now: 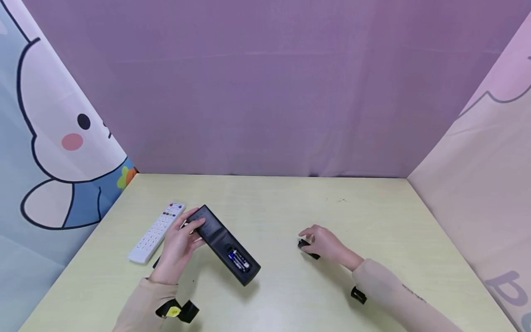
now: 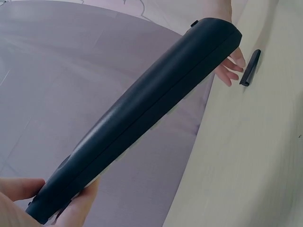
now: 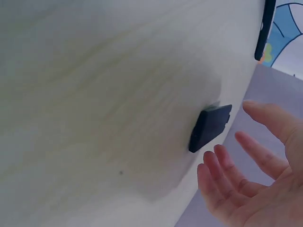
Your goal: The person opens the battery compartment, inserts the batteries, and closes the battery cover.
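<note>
My left hand (image 1: 180,244) grips one end of a black remote control (image 1: 220,240), thumb on its back. The remote is raised over the table with its back towards me. Its battery compartment is uncovered, and batteries (image 1: 238,260) with blue and silver wrappers lie side by side in it. To the right, a small black battery cover (image 3: 212,125) lies on the table. My right hand (image 1: 327,242) is right over it, and in the right wrist view the fingers are spread and loosely bent beside the cover, with a gap between.
A white remote control (image 1: 157,233) lies on the table (image 1: 265,193) left of my left hand. The end of another dark object (image 1: 156,263) shows beside my left wrist, mostly hidden. A purple cloth (image 1: 265,92) stands behind the table, with printed cloths at both sides.
</note>
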Demonstrator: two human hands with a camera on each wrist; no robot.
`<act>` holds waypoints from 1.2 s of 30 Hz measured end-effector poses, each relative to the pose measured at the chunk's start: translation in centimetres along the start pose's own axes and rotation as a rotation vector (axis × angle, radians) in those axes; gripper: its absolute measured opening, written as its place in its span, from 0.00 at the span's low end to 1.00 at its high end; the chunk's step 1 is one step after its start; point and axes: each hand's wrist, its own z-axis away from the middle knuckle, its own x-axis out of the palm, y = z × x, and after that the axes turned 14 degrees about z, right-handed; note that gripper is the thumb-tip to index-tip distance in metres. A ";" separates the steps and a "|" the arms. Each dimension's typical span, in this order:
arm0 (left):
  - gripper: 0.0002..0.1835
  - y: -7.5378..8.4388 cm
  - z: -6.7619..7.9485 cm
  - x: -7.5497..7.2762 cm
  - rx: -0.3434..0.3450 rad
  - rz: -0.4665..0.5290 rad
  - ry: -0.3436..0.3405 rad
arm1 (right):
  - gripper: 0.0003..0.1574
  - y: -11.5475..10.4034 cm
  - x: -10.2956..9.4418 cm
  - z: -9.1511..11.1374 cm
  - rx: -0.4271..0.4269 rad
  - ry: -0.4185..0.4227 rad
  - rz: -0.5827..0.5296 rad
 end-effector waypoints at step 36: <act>0.20 -0.3 -0.6 -0.3 -0.013 0.031 -0.008 | 0.15 0.1 0.9 -0.9 0.048 -0.008 0.010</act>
